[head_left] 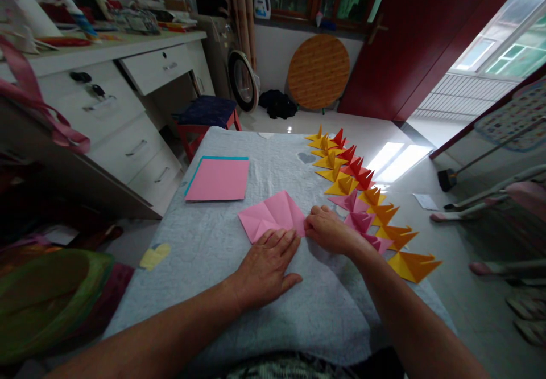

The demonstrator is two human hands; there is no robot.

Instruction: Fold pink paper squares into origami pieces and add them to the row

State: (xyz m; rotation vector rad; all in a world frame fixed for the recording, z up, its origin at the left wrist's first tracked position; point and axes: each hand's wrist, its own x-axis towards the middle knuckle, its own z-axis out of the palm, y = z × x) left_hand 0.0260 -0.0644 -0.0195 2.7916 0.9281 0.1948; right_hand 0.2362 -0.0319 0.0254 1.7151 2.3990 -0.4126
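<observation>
A sheet of pink origami paper [275, 213] with several creases lies on the cloth-covered table [213, 254] in front of me. My left hand [268, 265] rests flat on its near edge, fingers stretched out and thumb apart. At the paper's right corner, my right hand [326, 228] is closed, its fingertips curled onto the edge. To the left lies a stack of square paper [219, 178], pink on top with a blue sheet showing beneath. Folded paper cranes stand in rows on the right: yellow [341, 184], red [358, 171], pink [358, 219] and orange-yellow [413, 266].
A stool [207, 110] with a dark cushion stands beyond the table's far left corner, near a white desk [115, 106]. Behind are a washing machine [243, 80] with its door open and a round wooden tabletop [319, 71]. A green-rimmed basket [55, 305] sits at lower left.
</observation>
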